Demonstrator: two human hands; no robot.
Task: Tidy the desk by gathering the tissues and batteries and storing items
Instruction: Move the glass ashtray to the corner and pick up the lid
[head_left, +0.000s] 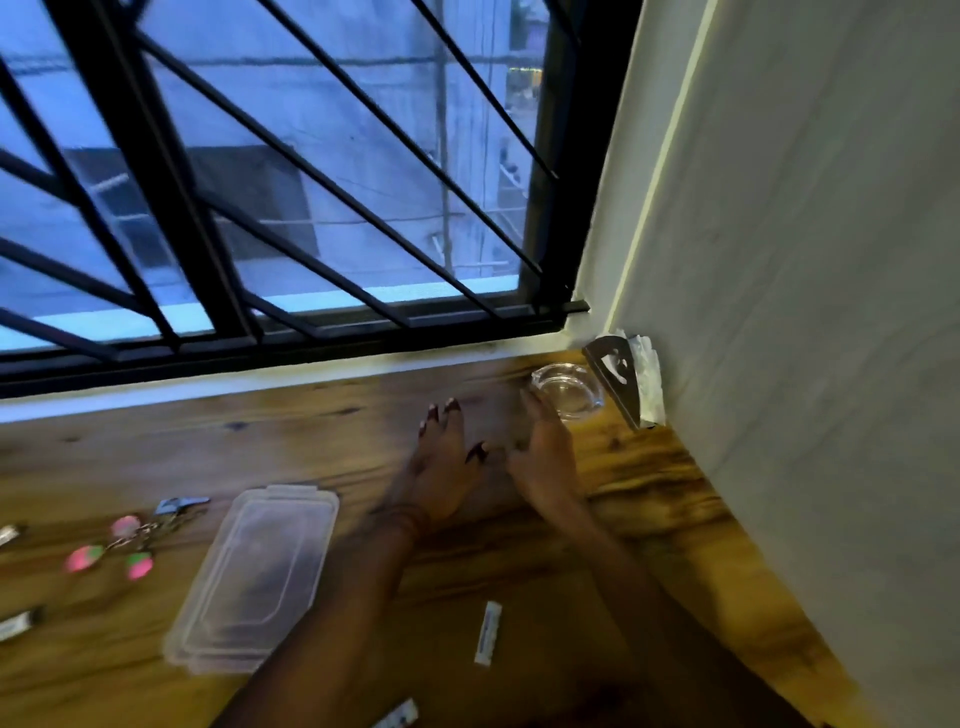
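Note:
Both my hands reach over the wooden desk toward its far right corner. My left hand is spread flat, fingers straight, holding nothing. My right hand is beside it, fingers relaxed, fingertips close to a clear glass dish; whether they touch is unclear. White tissues sit in a metal holder against the wall in the corner. Two white battery-like sticks lie near me, one to the right of the lid, another at the frame's bottom edge.
A clear plastic lid lies left of my arms. Keys with pink charms and small metallic items are at the far left. A barred window runs along the back; a white wall bounds the right.

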